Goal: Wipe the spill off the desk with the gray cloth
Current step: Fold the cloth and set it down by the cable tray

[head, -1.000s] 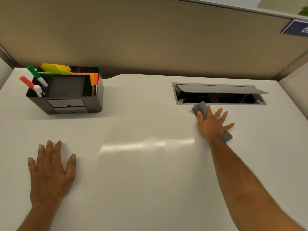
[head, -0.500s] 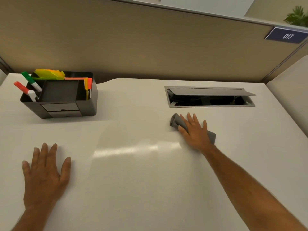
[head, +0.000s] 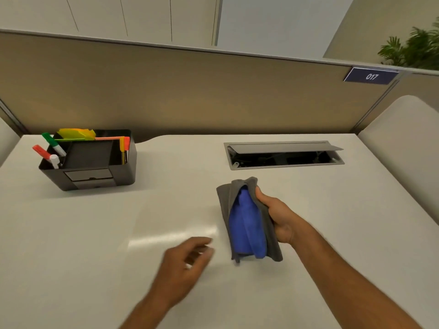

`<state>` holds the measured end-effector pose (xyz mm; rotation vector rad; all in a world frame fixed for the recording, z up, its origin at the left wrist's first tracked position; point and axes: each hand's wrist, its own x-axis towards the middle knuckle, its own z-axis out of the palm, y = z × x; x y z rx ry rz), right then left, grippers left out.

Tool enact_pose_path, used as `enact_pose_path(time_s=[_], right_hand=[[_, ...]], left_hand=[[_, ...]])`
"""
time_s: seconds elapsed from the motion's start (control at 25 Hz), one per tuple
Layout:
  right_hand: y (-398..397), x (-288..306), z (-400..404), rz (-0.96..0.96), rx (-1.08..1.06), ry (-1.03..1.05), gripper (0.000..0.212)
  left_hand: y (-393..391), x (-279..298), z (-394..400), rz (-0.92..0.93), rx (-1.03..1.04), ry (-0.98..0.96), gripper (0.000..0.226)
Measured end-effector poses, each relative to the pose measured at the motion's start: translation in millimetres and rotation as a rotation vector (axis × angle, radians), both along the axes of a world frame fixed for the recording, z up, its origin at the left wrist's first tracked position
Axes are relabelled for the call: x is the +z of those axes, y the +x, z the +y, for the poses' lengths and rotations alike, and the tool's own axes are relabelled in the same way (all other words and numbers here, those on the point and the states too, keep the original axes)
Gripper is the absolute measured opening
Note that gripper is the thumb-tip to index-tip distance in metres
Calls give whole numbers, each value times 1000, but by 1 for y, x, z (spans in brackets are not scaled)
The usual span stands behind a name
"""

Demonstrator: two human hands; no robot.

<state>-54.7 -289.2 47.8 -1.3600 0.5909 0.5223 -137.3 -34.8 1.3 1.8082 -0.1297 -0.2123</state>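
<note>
Right hand (head: 276, 218): we find thumb and fingers curled round the gray cloth (head: 268, 224), lifted above the desk (head: 95, 233), blue inner face showing.
Left hand (head: 184, 264): blurred, loosely curled, holding nothing.

The right hand (head: 276, 218) grips the gray cloth (head: 269, 224) above the white counter (head: 95, 233), its blue inner side showing. The left hand (head: 187, 264), blurred, hovers to its left with loose fingers (head: 204, 248). Far left stands a black organizer (head: 92, 162) with markers (head: 51, 150); far right, an open cable hatch (head: 283, 154).
</note>
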Motion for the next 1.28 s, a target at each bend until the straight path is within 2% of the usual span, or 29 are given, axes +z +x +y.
enact_pose_path(time_s=[0.08,0.2,0.28,0.4,0.44,0.52,0.64,0.72,0.8,0.88,0.96,1.0,1.04,1.08,1.12,1.2,1.24,1.28], right_hand=[[-4,5,2,-7,-49,71,64],[-14,4,3,35,-62,269,83],[-23,6,7,21,-12,290,73],[-28,16,15,-26,81,-9,44],[-27,19,16,-75,176,-166,41],[-23,25,16,-133,392,-355,52],[-19,43,12,-122,421,-301,66],[-18,52,8,-128,417,-278,67],[-22,56,13,-202,537,-269,63],[-31,43,24,-348,803,-335,64],[-42,23,31,-503,1071,-694,77],[-47,19,33,-543,1115,-857,83],[-50,17,31,-580,1109,-916,85],[-53,21,27,-610,1046,-855,85],[-53,23,21,-614,896,-695,83],[-43,18,4,-526,400,-358,89],[-36,11,-9,-419,171,-226,102],[-30,1,-19,-262,29,-66,113]], left_hand=[[-2,26,-45,171,-69,-189,32],[1,49,-75,250,-55,-288,18],[5,51,-80,274,-17,-299,16],[5,49,-77,271,55,-216,15],[5,48,-75,284,95,-198,19],[7,47,-68,324,169,-215,29],[13,53,-59,378,221,-266,42],[22,58,-58,528,185,-330,55],[30,65,-62,766,113,-506,73],[37,73,-64,912,83,-799,83],[41,78,-64,959,107,-998,72],[42,78,-64,958,112,-1028,60],[42,78,-64,953,115,-1034,51],[41,77,-64,945,116,-1042,47],[42,73,-63,918,119,-1050,46],[46,71,-62,849,143,-1060,45],[49,70,-61,817,147,-1064,45],[53,69,-61,792,137,-1074,45]])
